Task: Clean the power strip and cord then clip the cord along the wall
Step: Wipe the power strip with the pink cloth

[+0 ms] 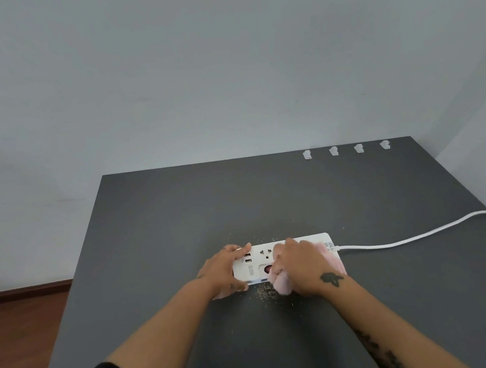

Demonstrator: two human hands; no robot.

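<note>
A white power strip point(259, 261) lies flat on the dark grey table point(179, 220), near its middle. My left hand point(222, 268) grips the strip's left end, thumb at the near edge and fingers over the far edge. My right hand point(299, 264) presses a pink cloth point(282, 283) onto the strip's right half, covering most of it. The white cord point(406, 238) leaves the strip's right end and curves off over the table's right edge. Several white cord clips point(333, 151) sit in a row along the table's far edge by the wall.
Fine crumbs of dirt point(267, 293) are scattered on the table in front of and behind the strip. A pale wall point(223, 66) rises behind the table. Wooden floor point(17, 327) shows at the left.
</note>
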